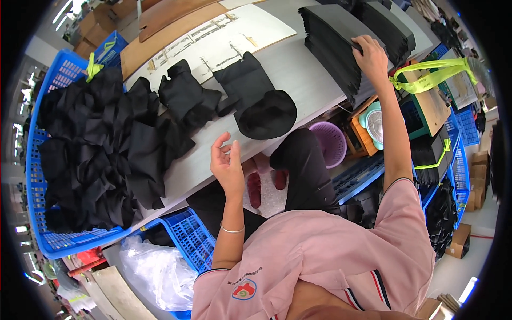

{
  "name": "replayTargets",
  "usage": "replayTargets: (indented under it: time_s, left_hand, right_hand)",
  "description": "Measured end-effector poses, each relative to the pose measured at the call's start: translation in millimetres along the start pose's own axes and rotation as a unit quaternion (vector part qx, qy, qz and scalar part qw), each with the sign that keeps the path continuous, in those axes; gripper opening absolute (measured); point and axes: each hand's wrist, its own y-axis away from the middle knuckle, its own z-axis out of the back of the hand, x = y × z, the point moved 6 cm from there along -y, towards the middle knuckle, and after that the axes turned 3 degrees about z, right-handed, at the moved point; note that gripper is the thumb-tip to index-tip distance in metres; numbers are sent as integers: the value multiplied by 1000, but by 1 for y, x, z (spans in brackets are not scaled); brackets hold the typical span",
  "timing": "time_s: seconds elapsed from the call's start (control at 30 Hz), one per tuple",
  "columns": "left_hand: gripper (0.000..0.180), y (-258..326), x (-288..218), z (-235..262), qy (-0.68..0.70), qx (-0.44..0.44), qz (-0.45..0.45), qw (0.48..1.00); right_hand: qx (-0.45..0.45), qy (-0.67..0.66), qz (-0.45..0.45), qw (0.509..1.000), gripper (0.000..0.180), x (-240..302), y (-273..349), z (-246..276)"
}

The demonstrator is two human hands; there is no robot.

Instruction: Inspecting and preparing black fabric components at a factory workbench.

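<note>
My left hand is raised over the near edge of the table, fingers loosely bent and apart, with nothing in it. Just beyond it lies a black fabric piece with a rounded, fuzzy-looking end by the table edge. At the far right, my right hand reaches onto a tall stack of flat black fabric pieces. Its fingers and thumb close on the side edge of the top of that stack; how many layers they pinch is hidden. Another crumpled black piece lies further left.
A blue plastic basket heaped with black fabric pieces stands at the left. A white marked board lies at the back. Below the table are a purple basket and a teal fan. A yellow-green strap hangs at right.
</note>
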Motion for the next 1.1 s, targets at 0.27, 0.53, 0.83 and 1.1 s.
replayTargets:
  time_s: [0.27, 0.53, 0.83, 1.1]
  left_hand:
    - [24, 27, -6, -19, 35, 87, 44, 995]
    - [68, 70, 46, -111, 259, 355, 276, 855]
    - [88, 158, 111, -154, 341, 394, 549, 653]
    - [92, 160, 86, -169, 443, 453, 477, 610]
  right_hand:
    - [92, 7, 3, 996, 17, 12, -22, 16]
    - [92, -50, 37, 994, 11, 187, 112, 88]
    - [261, -291, -141, 910, 19, 213, 210, 105]
    - [318, -521, -279, 742, 16, 189, 237, 158]
